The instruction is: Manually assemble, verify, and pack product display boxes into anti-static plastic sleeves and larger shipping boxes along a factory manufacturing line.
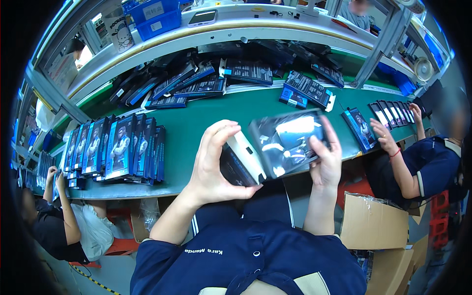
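Landmark: green conveyor belt (211,123), running across the bench.
Left hand (216,164): held over the belt's near edge; fingers curled around a dark inner box with a white end (241,164), thumb on top, grip closed.
Right hand (327,160): just right of the left hand; fingers wrapped over the right end of a glossy dark sleeve (290,140), closed on it.
Box and sleeve: touching, the box's white end at the sleeve's left opening; blur hid the exact overlap.
Step, judged: mating box and sleeve, about midway.
Next move, judged: would call for squaring the edges, then a straight push.
Belt, left part: upright row of blue printed boxes (115,147).
Belt, far side: loose pile of dark flat packages (196,83).
Belt, right end: a co-worker's hand (386,137) beside more boxes.
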The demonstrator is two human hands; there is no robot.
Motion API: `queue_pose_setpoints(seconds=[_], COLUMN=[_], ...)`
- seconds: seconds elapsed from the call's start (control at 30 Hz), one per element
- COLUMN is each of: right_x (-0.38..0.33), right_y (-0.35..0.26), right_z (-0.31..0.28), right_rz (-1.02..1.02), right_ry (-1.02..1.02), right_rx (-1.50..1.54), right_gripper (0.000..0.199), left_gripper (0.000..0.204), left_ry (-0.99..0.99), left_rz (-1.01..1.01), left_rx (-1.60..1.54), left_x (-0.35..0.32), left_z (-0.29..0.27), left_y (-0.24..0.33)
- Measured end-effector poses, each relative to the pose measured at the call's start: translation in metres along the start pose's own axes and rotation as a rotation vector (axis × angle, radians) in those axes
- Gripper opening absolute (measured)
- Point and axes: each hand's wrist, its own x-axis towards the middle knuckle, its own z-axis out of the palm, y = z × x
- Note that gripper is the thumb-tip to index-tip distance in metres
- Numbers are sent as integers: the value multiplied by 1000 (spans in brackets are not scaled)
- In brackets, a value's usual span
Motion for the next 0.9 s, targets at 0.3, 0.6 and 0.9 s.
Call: queue_pose_setpoints(seconds=[0.3, 0.6, 0.9], right_x=[-1, -16, -17], right_y=[-49, -14, 47], right_z=[29, 87, 92], right_rz=[-446, -794, -85], right_ry=[-410, -678, -343], right_rx=[-477, -978, -74], right_gripper=[66, 24, 18], left_gripper=[130, 141, 64], left_ry=[-163, 240, 424], left_rz=[-108, -274, -267], left_rx=[93, -70, -488], left_x=[-4, -3, -27], left_z=[-11, 33, 39], left_y=[6, 5, -17])
